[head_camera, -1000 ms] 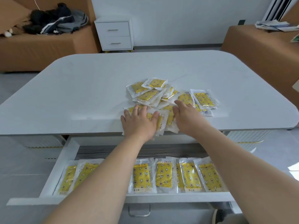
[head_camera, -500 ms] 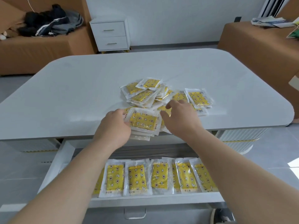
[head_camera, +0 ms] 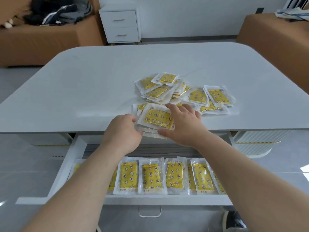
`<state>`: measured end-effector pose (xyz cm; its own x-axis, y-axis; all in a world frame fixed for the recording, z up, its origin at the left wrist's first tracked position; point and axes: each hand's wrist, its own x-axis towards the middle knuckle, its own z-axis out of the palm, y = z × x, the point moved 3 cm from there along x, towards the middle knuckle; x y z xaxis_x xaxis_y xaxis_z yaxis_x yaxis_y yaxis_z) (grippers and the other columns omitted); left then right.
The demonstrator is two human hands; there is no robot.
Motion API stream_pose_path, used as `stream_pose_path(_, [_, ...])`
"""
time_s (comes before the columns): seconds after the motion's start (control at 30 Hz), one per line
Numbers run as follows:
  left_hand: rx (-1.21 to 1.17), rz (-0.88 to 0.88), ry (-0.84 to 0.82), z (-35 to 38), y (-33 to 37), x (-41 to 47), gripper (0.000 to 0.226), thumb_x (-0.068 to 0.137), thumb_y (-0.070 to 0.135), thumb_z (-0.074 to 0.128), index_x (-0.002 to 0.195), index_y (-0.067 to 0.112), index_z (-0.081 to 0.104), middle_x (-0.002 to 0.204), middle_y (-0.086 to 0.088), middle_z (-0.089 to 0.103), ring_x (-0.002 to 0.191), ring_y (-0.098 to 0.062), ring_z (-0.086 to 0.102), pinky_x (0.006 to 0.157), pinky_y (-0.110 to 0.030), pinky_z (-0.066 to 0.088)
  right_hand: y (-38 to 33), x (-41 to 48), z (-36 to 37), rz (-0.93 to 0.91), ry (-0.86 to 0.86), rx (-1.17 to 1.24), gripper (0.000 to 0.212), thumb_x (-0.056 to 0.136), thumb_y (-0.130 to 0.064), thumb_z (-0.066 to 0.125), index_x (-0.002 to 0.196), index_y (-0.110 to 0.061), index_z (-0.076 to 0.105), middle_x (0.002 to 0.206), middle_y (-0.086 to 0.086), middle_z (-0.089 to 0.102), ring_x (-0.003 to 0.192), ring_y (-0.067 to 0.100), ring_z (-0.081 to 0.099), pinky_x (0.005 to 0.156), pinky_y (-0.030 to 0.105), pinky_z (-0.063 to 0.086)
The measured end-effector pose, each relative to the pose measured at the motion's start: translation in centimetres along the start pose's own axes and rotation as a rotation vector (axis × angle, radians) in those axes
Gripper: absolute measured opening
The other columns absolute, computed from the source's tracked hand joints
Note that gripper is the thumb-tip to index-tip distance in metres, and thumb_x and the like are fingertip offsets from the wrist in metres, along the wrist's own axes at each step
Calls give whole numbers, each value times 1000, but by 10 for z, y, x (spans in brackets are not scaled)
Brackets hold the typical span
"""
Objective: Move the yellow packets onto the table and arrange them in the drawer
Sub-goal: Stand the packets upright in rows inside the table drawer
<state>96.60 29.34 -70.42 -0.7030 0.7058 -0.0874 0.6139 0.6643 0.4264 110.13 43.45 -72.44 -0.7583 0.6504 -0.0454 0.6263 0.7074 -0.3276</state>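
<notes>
A loose pile of yellow packets (head_camera: 180, 92) in clear wrappers lies on the white table (head_camera: 83, 91), right of centre. At the table's near edge, a small stack of packets (head_camera: 157, 118) is held between both hands. My left hand (head_camera: 122, 129) grips the stack's left end with curled fingers. My right hand (head_camera: 184, 123) holds its right end, fingers over the top and thumb under the near edge. Below the table, the open white drawer (head_camera: 66, 166) holds a row of several yellow packets (head_camera: 151, 175) standing side by side; my forearms hide part of the row.
A white two-drawer nightstand (head_camera: 121, 25) stands against the far wall. Brown sofas sit at the left (head_camera: 41, 41) and right (head_camera: 275, 39), the left one with dark clothes on it. A clear handle (head_camera: 149, 212) hangs from the drawer front. A shoe (head_camera: 234, 220) is on the floor.
Both hands lay flat on packets at the table's edge a second ago. They have since gathered a small stack and now hold it by its two ends. The view has shifted slightly.
</notes>
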Motion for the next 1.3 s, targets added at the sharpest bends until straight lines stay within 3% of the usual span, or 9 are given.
stream_pose_path(0.17, [-28,-12,9,2,1,6,53,94,30,67,143,19,50,141,1,55,126,-22,54,97,-34,45,-5,0,-13,-16,153,42,71,90,-62,61,150,-32,37,145,0,48,141,27,32,115,48,24])
stream_pose_path(0.4, [-7,24,71,14,11,12,50,88,45,73,130,20,60,123,-1,62,110,-23,60,82,-34,49,-3,3,-14,-5,206,88,24,101,-37,57,114,-22,71,112,1,62,107,23,58,95,41,48])
stream_pose_path(0.57, [118,22,143,21,18,12,51,86,57,68,118,17,60,110,-4,65,107,-28,56,84,-41,51,1,3,-19,64,240,209,23,105,-28,50,105,-13,67,106,2,60,97,24,57,86,42,52])
stream_pose_path(0.77, [143,24,189,25,21,15,47,86,50,70,117,17,58,111,-4,63,105,-28,53,83,-40,48,7,-7,-36,210,337,454,19,108,-30,39,100,-18,51,92,-2,57,83,19,51,67,34,36])
stream_pose_path(0.87, [151,20,220,27,23,16,46,86,47,70,119,17,58,113,-4,65,106,-29,54,83,-41,48,10,-13,-39,272,367,573,18,107,-31,39,101,-20,51,86,-6,58,76,13,55,58,34,43])
stream_pose_path(1.03, [34,-37,192,31,30,17,44,91,41,62,125,16,53,119,-2,66,112,-30,51,89,-40,40,18,-18,-43,398,427,920,8,104,-26,49,111,-27,53,96,-5,67,68,13,58,54,28,43])
stream_pose_path(1.17, [61,-34,223,36,35,17,59,87,61,63,123,15,52,116,-3,65,110,-29,53,86,-40,41,23,-22,-41,493,350,1180,39,97,-16,64,133,-26,52,99,-4,71,68,16,65,65,33,61])
stream_pose_path(1.23, [68,-13,263,36,37,18,63,83,62,68,122,16,53,118,-2,64,111,-29,54,87,-41,41,22,-23,-40,497,303,1296,37,93,-5,69,127,-17,59,96,5,75,72,20,70,73,35,63])
stream_pose_path(1.3, [75,16,298,35,39,18,62,81,60,71,122,17,54,118,-2,64,111,-28,55,87,-41,42,23,-24,-40,504,260,1348,19,90,2,70,105,-10,67,95,12,77,74,23,70,67,31,61])
